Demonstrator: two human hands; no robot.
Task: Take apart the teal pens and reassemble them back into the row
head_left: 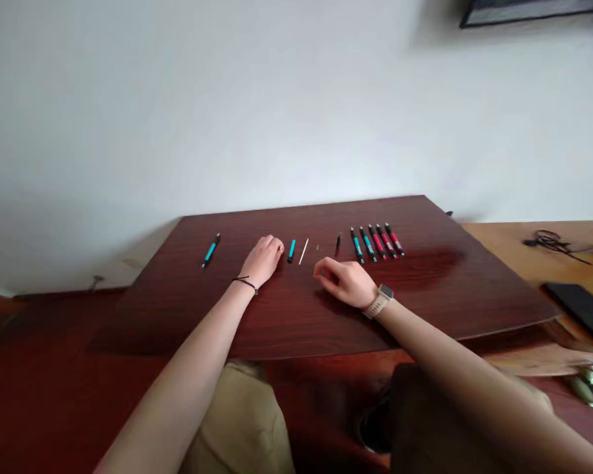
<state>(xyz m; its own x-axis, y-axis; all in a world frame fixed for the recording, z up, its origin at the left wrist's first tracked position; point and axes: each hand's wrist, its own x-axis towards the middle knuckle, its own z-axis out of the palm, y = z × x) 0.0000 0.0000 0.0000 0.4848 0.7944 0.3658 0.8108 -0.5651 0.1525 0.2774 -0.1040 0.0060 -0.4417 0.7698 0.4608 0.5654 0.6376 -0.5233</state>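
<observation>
My left hand (265, 258) rests on a dark red wooden board (286, 316), fingers curled loosely, right beside a short teal pen barrel (291, 250); I cannot tell if it touches it. A thin white refill (304, 251) and a tiny part (317, 247) lie just right of the barrel. My right hand (343, 280), with a watch on the wrist, hovers low with fingers apart and holds nothing. A small black pen piece (338, 242) lies beyond it. A whole teal pen (210, 251) lies at the far left.
Several assembled pens, teal and red (375, 242), lie in a row at the board's right. A lighter wooden table (524, 243) to the right carries a tangled black cable (551, 242) and a flat dark object (580, 309). A white wall stands behind.
</observation>
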